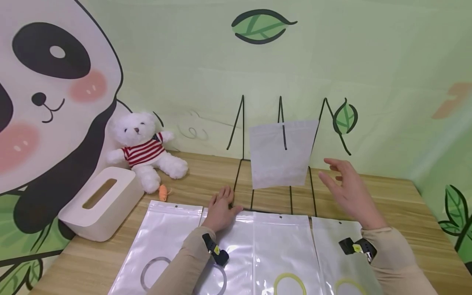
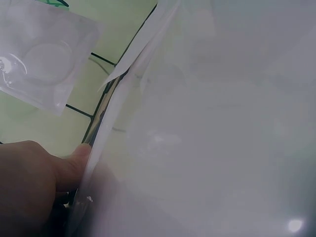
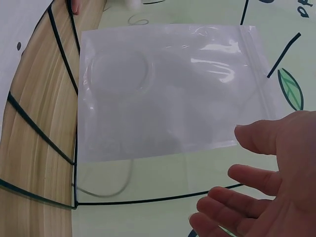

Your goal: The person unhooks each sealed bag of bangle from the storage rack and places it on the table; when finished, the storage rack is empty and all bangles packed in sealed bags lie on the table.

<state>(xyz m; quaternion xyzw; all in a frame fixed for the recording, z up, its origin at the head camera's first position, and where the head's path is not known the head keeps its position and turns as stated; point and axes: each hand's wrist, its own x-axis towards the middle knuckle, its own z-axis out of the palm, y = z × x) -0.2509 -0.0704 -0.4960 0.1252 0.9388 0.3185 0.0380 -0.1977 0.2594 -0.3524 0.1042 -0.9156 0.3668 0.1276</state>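
Observation:
A white zip-seal bag (image 1: 282,155) hangs from the middle prong of a black wire rack (image 1: 241,180); a faint ring shows through it in the right wrist view. My right hand (image 1: 348,192) is held in the air to the right of this bag, fingers spread and loosely bent, with nothing in it. At the rack's front left, my left hand (image 1: 221,211) rests by the base wire and the top edge of a flat bag, its thumb out to the side. Whether its fingers press the wire is hard to tell. The thumb (image 2: 74,165) shows beside the wire.
Several flat zip bags lie along the front of the wooden table (image 1: 398,213); grey rings (image 1: 145,272) and yellow rings (image 1: 289,275) show in them. A white tissue box (image 1: 125,196), a teddy bear (image 1: 144,153) and a small orange toy (image 1: 163,193) stand at left.

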